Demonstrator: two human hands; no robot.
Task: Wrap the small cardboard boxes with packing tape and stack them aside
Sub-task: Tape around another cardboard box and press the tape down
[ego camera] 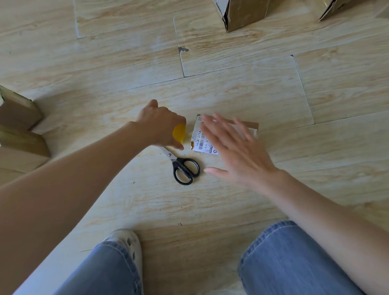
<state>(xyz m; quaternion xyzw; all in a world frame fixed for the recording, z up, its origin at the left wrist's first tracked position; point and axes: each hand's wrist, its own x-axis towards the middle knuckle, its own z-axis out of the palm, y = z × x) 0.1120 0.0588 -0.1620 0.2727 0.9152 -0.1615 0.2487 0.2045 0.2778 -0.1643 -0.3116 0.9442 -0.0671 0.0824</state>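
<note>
A small flat cardboard box [199,139] with a white shipping label lies on the wooden floor at the centre. My right hand [236,149] hovers over it with fingers spread and straight, hiding most of its top. Just left of the box, my left hand [161,125] grips a yellow tape roll [179,133], most of it hidden under the fingers. Black-handled scissors [183,168] lie on the floor just below my left hand, blades partly under it.
Two taped cardboard boxes [14,126] sit at the left edge. Larger brown boxes [243,10] stand at the top right. My knees in blue jeans and a white shoe [125,243] fill the bottom of the view.
</note>
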